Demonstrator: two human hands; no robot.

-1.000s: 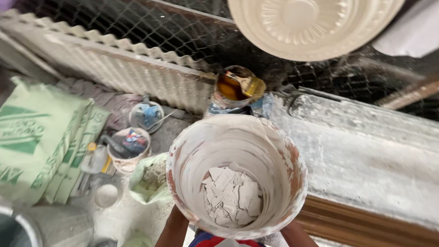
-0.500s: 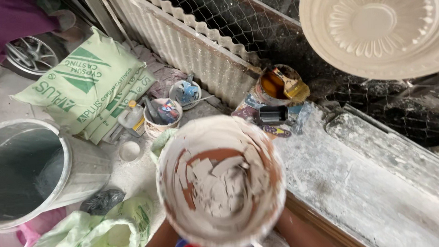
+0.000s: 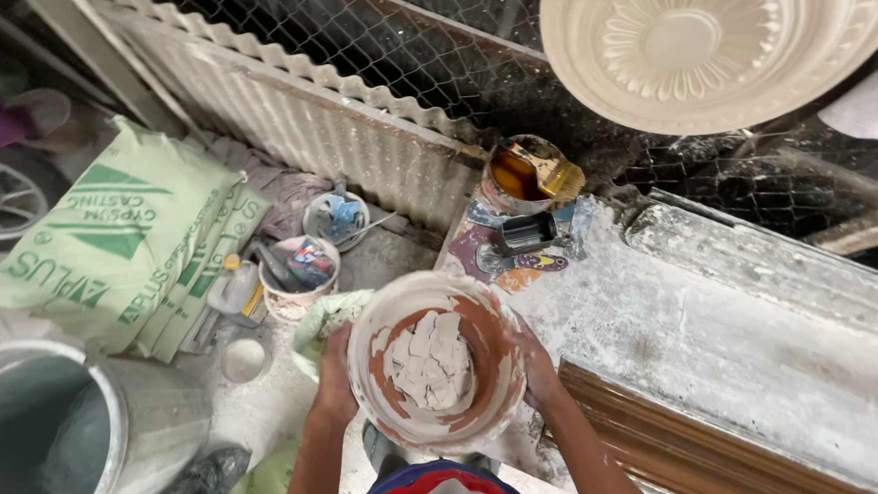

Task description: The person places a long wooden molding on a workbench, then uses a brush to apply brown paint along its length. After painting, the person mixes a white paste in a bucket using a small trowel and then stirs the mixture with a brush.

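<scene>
I hold a round reddish-brown bowl (image 3: 435, 362) crusted with white plaster, with broken white plaster flakes (image 3: 430, 363) lying in its bottom. My left hand (image 3: 334, 375) grips its left rim and my right hand (image 3: 535, 364) grips its right rim. The bowl is low in front of my body, above the white-dusted floor, beside the left end of a plaster-covered workbench (image 3: 744, 331).
Green-and-white sacks (image 3: 128, 243) lean at left, above a large grey metal drum (image 3: 78, 436). Two small tubs of tools (image 3: 300, 269) stand by a corrugated sheet (image 3: 282, 115). A tin with a brush (image 3: 526, 177) sits on the bench end. A round ornate plaster medallion (image 3: 708, 37) hangs on wire mesh.
The bowl has dropped lower and away from the camera, so it looks smaller. Both my hands on its rim have come into view, and the view has swung over the floor.
</scene>
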